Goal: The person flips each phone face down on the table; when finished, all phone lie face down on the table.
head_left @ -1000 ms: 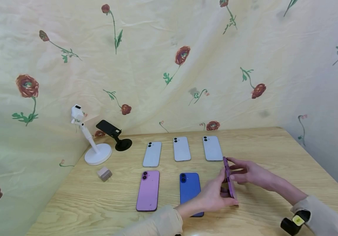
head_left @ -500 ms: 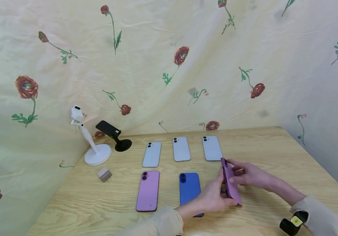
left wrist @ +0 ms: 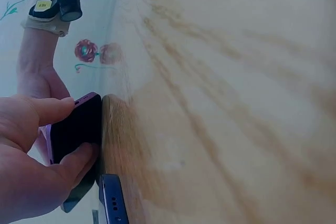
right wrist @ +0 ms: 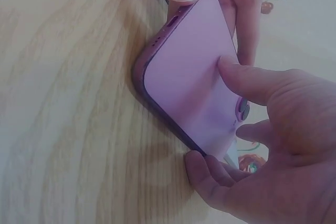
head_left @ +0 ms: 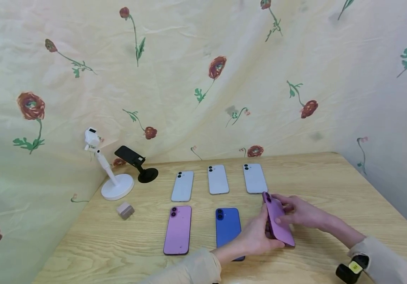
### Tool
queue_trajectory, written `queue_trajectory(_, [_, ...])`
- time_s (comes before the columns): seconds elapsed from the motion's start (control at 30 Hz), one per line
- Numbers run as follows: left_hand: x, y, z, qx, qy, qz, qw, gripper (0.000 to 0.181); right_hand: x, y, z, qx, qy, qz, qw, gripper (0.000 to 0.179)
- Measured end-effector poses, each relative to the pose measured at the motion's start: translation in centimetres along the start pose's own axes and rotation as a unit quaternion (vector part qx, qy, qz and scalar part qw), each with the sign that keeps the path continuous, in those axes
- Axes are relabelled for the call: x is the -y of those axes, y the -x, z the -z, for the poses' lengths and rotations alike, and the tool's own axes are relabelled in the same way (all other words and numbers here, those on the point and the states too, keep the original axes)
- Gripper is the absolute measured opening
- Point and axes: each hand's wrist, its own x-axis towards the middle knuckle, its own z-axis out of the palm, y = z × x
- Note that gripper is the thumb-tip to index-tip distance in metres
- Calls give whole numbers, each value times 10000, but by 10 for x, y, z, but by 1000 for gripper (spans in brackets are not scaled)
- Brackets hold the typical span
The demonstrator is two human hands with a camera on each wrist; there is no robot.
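Both hands hold one purple phone (head_left: 282, 230), tilted on its long edge close over the wooden table. My left hand (head_left: 254, 236) grips it from the left, its thumb at the bottom edge. In the left wrist view, the left fingers lie against the dark screen (left wrist: 79, 124). My right hand (head_left: 304, 212) has its thumb on the purple back (right wrist: 184, 72) and its fingers at the long edge, near the camera end. A blue phone (head_left: 226, 224) lies face down, partly covered by the left wrist. Left of it lies a second purple phone (head_left: 177, 232).
Three white phones (head_left: 218, 180) lie in a row toward the back of the wooden table (head_left: 139, 244). A white stand (head_left: 117, 186) and a black stand (head_left: 148, 175) are at the back left. A small grey block (head_left: 125, 210) sits in front of them.
The held purple phone has tipped from nearly upright toward the right, so more of its purple back shows. Both hands have stayed on it; the other phones have not moved.
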Motion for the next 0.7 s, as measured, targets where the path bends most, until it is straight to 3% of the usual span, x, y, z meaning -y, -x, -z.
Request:
queue_trajectory(0.23, [0, 0, 2, -3, -367, 84, 9993, 108, -3, 1, -2, -113, 116, 41, 9999, 85])
queue_trajectory(0.47, [1, -1, 1, -33, -419, 238, 9988, 104, -3, 5, -5, -373, 246, -329, 9985, 84])
queue_trajectory(0.7, [1, -2, -1, -54, -683, 432, 9967, 104, -2, 7, -7, -470, 399, -350, 9975, 82])
